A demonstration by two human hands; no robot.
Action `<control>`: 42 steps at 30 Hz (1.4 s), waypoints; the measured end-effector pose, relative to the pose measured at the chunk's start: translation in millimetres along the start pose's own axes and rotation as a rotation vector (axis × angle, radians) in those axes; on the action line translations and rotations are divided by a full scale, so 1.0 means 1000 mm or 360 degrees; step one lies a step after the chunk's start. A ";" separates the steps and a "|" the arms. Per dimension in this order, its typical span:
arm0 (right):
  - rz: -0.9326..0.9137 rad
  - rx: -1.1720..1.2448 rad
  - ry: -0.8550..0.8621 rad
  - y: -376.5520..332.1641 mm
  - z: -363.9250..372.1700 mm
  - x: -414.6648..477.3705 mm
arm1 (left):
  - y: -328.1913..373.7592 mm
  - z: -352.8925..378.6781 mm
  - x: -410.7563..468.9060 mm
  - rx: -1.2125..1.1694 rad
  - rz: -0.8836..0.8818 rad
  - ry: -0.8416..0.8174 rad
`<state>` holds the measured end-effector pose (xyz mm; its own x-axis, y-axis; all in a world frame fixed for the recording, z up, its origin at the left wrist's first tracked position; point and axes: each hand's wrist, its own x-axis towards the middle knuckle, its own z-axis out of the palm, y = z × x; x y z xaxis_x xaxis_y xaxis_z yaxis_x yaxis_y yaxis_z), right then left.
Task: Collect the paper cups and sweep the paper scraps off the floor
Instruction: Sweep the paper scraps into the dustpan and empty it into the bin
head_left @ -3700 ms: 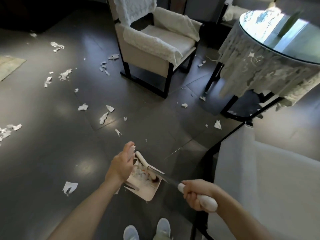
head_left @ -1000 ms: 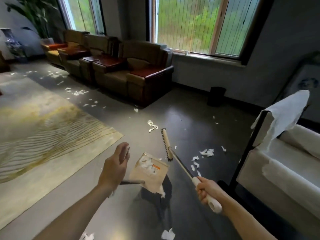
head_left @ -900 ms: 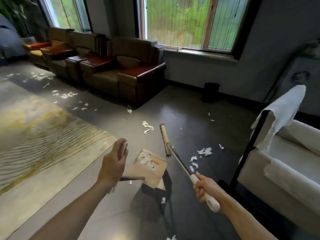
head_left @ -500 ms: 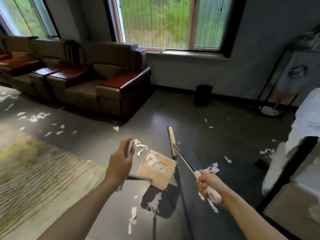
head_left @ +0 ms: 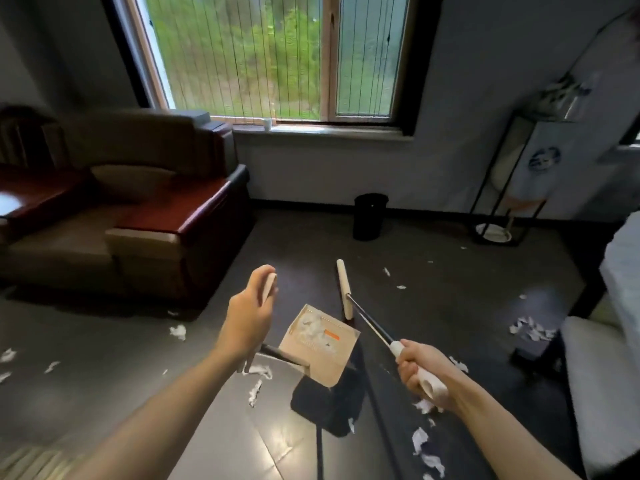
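My left hand (head_left: 250,317) grips the white handle of a beige dustpan (head_left: 320,342), which hangs above the floor with white paper scraps inside it. My right hand (head_left: 419,370) is closed on the white grip of a broom (head_left: 346,289); its pale head points away from me, raised over the dark floor. Torn paper scraps (head_left: 530,328) lie by the white chair on the right, more scraps (head_left: 420,441) below my right arm, and others (head_left: 178,331) near the sofa. A small white cup (head_left: 267,124) stands on the windowsill.
A brown sofa (head_left: 114,216) with dark red armrests fills the left. A black waste bin (head_left: 370,216) stands against the far wall under the window. A black metal stand (head_left: 498,188) is at the right, and a white-covered chair (head_left: 602,382) at the right edge.
My view has swung right, from the floor by the round table to the window wall; the sofa slid left and the bin came to centre. Both hands keep their hold on dustpan and broom.
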<state>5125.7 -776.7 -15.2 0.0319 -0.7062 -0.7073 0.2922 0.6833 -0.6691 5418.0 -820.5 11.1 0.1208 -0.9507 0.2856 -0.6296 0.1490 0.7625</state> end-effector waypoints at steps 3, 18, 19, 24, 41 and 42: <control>-0.0048 0.0103 0.0103 -0.028 0.051 0.048 | -0.037 -0.004 0.087 -0.0085 0.0126 -0.0102; -0.0131 0.0448 0.0327 -0.231 0.176 0.268 | -0.119 0.064 0.472 -0.0162 0.0314 -0.0378; -0.0130 0.0461 0.0333 -0.249 0.174 0.287 | -0.120 0.075 0.498 -0.0157 0.0310 -0.0361; -0.0113 0.0511 0.0347 -0.336 0.169 0.353 | -0.103 0.120 0.620 -0.0189 0.0365 -0.0450; -0.0316 0.0707 0.0599 -0.557 0.144 0.509 | -0.002 0.311 0.968 0.0274 0.1283 -0.0806; -0.0317 0.0724 0.0607 -0.564 0.141 0.515 | 0.003 0.326 0.977 0.0339 0.1351 -0.0884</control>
<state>5112.0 -1552.6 30.0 -0.3838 -0.6388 -0.6668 0.6376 0.3390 -0.6918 5284.4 -1837.1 102.8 -0.7631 -0.5546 0.3318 -0.4713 0.8288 0.3015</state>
